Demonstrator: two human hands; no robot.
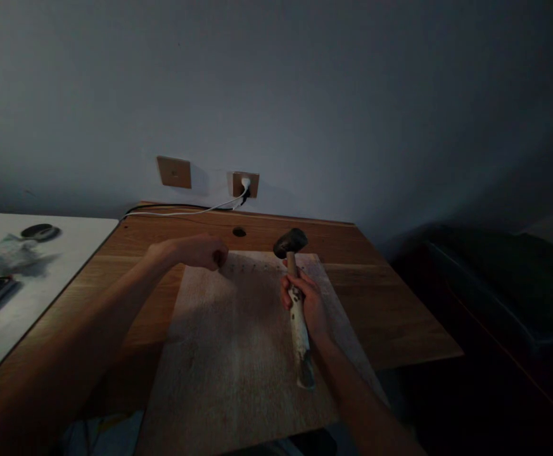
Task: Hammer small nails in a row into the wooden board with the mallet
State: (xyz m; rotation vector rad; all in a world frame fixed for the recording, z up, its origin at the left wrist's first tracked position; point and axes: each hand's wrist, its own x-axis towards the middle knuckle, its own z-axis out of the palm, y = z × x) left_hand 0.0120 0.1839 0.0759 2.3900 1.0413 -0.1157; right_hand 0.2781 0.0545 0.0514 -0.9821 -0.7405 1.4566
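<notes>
My right hand point(307, 301) is wrapped round the upper handle of a hammer point(299, 326). The hammer has a dark, blunt head and a worn, whitish wooden handle; its head is raised above the far right part of a pale wooden board point(228, 367). At the board's far left corner, my left hand point(204, 252) is closed with the fingertips pinched together and pointing down. Whatever is between those fingertips is too small and dark to make out. A row of small nail-like marks point(254, 267) runs along the board's far edge, between the two hands.
The board lies on a brown wooden desk point(390, 316) against a grey wall. A socket point(252, 183) with plugs and cables point(181, 213) is behind it. On a white table point(29, 323) to the left are a roll of tape point(41, 232) and crumpled plastic point(7, 253).
</notes>
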